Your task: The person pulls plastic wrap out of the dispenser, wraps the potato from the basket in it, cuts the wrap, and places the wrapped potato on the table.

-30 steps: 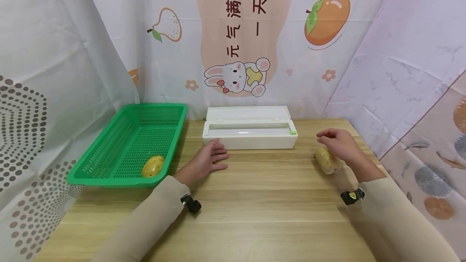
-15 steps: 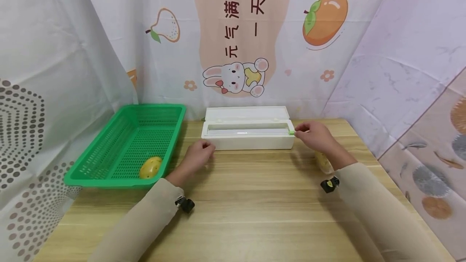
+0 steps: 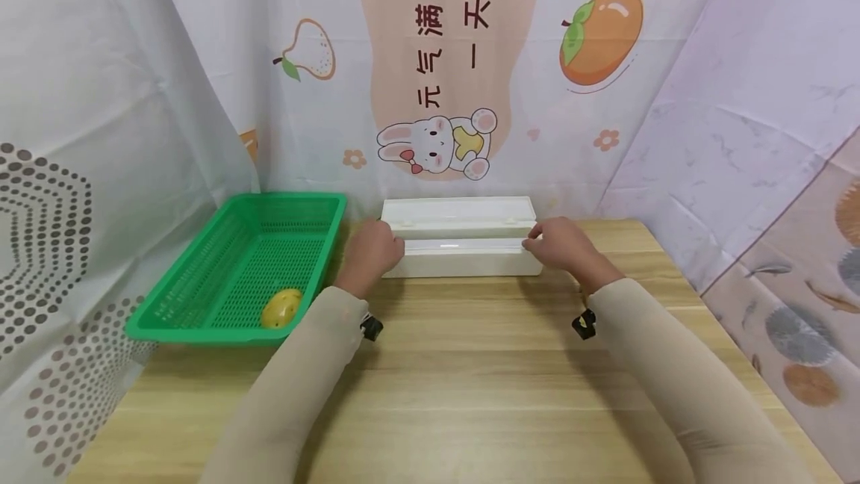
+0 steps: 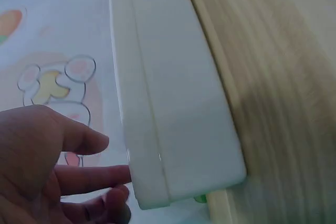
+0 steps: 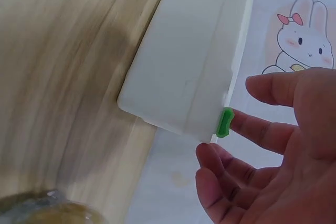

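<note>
A white cling film dispenser [image 3: 463, 264] lies at the back of the table with its lid [image 3: 460, 209] raised. My left hand [image 3: 372, 249] is at its left end; in the left wrist view the index finger touches the box edge and the thumb stands apart from it. At the right end is my right hand [image 3: 561, 245]. Its index finger touches beside the green slider [image 5: 224, 123] in the right wrist view, with thumb apart and the other fingers loosely bent. A film-wrapped potato [image 5: 63, 214] shows near the right hand; in the head view the right arm mostly hides it.
A green plastic basket [image 3: 231, 335] stands on the left, holding a yellow potato [image 3: 281, 308]. Printed curtains [image 3: 309, 118] hang behind the table and along both sides. The wooden tabletop [image 3: 463, 372] stretches in front of the dispenser.
Both hands have moved to the dispenser's ends. My right hand came left from above the wrapped potato to the slider end; my left hand moved up to the left end.
</note>
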{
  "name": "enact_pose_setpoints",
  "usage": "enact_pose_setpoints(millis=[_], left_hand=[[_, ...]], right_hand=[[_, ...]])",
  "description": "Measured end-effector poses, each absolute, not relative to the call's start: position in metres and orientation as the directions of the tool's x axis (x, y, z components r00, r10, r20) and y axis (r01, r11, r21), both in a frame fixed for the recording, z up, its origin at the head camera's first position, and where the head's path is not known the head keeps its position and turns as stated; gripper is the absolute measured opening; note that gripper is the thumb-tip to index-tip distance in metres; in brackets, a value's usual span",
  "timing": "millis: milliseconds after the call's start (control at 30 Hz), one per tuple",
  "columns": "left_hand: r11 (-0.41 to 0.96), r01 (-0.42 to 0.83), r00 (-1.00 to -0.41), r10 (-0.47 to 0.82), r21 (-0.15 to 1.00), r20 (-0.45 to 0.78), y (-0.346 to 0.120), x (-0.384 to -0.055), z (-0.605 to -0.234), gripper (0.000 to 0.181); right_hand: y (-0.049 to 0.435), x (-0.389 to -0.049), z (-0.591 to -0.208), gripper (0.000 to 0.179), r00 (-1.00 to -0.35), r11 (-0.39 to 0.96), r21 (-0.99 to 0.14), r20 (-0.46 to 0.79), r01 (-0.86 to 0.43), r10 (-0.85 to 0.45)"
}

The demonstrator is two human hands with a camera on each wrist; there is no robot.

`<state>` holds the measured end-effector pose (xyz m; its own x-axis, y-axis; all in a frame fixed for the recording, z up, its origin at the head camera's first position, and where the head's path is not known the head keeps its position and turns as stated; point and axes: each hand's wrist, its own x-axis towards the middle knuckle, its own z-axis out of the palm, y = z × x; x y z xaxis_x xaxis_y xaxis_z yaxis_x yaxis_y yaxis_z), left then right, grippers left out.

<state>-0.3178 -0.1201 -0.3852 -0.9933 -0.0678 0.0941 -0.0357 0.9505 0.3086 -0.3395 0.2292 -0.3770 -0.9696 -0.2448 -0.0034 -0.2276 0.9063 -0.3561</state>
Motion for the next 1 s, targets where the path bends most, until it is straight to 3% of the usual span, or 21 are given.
enact_pose_setpoints(millis=[100, 267, 433, 600, 800, 1000], left_hand=[[0.952, -0.068, -0.995, -0.085, 0.300, 0.043, -0.123, -0.325, -0.384, 0.035], [0.954, -0.082, -0.997, -0.078, 0.287, -0.027, -0.121, -0.334, -0.379, 0.027], [0.979, -0.063, -0.997, -0.052, 0.193, -0.063, -0.117, -0.342, -0.373, 0.025], [0.987, -0.057, -0.994, -0.042, 0.149, -0.102, -0.119, -0.346, -0.369, 0.028], [0.972, -0.050, -0.992, -0.021, 0.231, -0.126, -0.125, -0.350, -0.373, 0.047], [0.917, -0.054, -0.991, -0.002, 0.395, -0.133, -0.132, -0.354, -0.378, 0.045]], right_hand=[[0.224, -0.342, -0.375, 0.033, -0.969, 0.923, -0.313, -0.033, -0.223, -0.245], [0.215, -0.343, -0.370, 0.047, -0.967, 0.948, -0.222, -0.055, -0.230, -0.247], [0.207, -0.342, -0.368, 0.044, -0.970, 0.968, -0.126, -0.088, -0.215, -0.227], [0.205, -0.343, -0.368, 0.043, -0.971, 0.974, -0.125, -0.121, -0.191, -0.206], [0.213, -0.348, -0.368, 0.041, -0.973, 0.970, -0.190, -0.147, -0.151, -0.181], [0.216, -0.351, -0.370, 0.027, -0.971, 0.957, -0.240, -0.136, -0.162, -0.198]])
